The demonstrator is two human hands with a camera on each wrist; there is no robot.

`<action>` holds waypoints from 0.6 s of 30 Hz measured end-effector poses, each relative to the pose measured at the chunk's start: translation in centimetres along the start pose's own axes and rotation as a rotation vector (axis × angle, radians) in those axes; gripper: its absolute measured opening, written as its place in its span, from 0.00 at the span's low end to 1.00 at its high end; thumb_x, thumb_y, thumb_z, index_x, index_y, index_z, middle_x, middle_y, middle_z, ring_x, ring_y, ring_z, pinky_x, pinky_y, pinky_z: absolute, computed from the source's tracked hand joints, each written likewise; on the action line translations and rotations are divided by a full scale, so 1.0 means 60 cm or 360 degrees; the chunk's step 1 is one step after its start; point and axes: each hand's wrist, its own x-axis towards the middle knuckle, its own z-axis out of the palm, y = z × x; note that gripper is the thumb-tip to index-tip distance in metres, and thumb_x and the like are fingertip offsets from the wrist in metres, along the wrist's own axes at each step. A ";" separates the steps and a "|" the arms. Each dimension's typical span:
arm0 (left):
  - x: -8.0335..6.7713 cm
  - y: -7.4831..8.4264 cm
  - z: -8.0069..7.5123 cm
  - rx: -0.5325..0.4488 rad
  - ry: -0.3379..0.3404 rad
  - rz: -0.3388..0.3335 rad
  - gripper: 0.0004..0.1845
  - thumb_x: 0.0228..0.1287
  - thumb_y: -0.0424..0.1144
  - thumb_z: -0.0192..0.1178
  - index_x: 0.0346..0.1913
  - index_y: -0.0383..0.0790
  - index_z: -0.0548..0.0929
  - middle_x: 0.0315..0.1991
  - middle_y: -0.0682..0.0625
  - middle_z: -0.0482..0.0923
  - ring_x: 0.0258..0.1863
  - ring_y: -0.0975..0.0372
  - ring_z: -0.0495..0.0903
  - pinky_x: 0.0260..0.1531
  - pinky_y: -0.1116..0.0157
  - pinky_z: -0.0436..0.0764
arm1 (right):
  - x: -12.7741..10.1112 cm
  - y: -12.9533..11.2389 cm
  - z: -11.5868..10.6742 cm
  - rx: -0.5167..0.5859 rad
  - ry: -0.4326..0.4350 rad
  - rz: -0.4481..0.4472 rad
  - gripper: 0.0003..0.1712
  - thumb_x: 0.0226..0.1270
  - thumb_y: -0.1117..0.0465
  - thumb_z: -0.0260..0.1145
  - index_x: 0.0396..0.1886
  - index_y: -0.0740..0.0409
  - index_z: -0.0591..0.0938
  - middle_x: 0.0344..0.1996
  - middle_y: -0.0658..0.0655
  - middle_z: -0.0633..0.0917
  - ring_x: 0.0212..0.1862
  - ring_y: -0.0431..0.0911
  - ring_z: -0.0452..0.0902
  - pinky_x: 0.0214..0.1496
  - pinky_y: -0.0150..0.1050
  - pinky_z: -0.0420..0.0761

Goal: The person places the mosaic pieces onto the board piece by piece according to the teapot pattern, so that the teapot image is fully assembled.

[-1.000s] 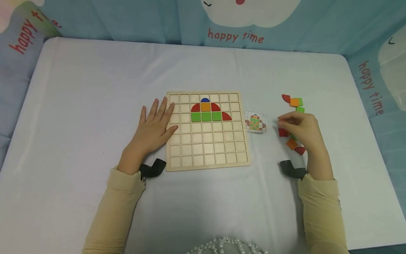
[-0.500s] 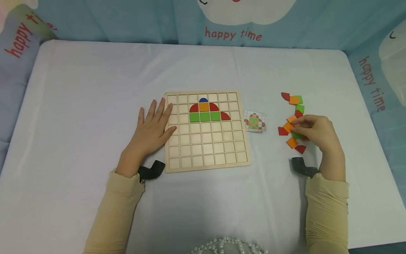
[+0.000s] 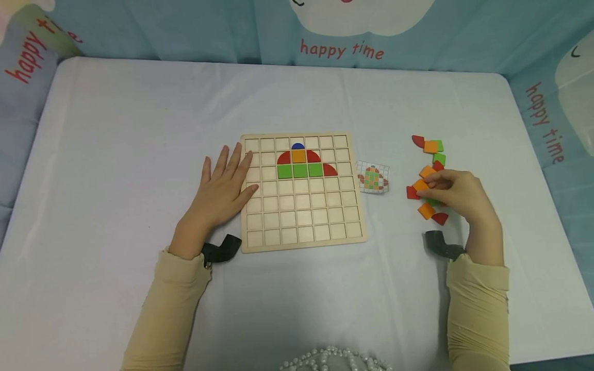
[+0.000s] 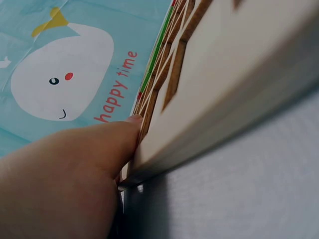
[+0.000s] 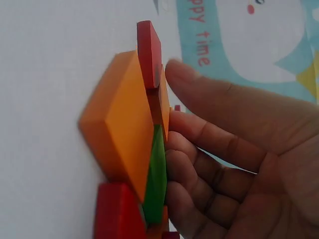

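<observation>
White worktop [image 3: 139, 129]: left hand [image 3: 221, 189] lies flat, fingers on the wooden grid board [image 3: 302, 226]; right hand [image 3: 457, 193] pinches an orange tile [image 3: 419, 184] among loose tiles.

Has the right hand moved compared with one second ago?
Yes. The right hand moved right, away from the pattern card, onto the loose tiles.

Left hand [image 4: 60, 174] presses against the wooden board's [image 4: 239, 74] edge.

"happy time" on blue cloth [image 3: 185, 31]
</observation>
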 end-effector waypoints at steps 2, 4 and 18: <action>0.000 0.000 0.001 0.0004 0.0003 0.0002 0.37 0.73 0.56 0.39 0.76 0.43 0.40 0.75 0.46 0.29 0.72 0.54 0.23 0.65 0.48 0.24 | 0.000 -0.003 0.002 -0.0003 -0.0011 -0.0001 0.23 0.57 0.55 0.72 0.48 0.65 0.79 0.36 0.60 0.82 0.35 0.48 0.76 0.28 0.30 0.76; -0.001 0.000 0.001 0.0003 0.0004 0.0006 0.37 0.73 0.55 0.39 0.76 0.42 0.40 0.75 0.46 0.28 0.72 0.54 0.23 0.65 0.48 0.23 | 0.000 -0.007 0.005 -0.0004 -0.0011 -0.0016 0.24 0.57 0.57 0.72 0.49 0.65 0.79 0.37 0.61 0.81 0.36 0.50 0.76 0.28 0.30 0.76; 0.000 0.002 0.000 0.0003 -0.0001 0.0002 0.37 0.74 0.55 0.38 0.76 0.42 0.40 0.75 0.45 0.28 0.72 0.53 0.23 0.65 0.48 0.24 | 0.009 -0.026 0.018 0.0103 0.0026 -0.0021 0.22 0.58 0.64 0.71 0.50 0.69 0.78 0.39 0.64 0.80 0.40 0.51 0.73 0.30 0.25 0.74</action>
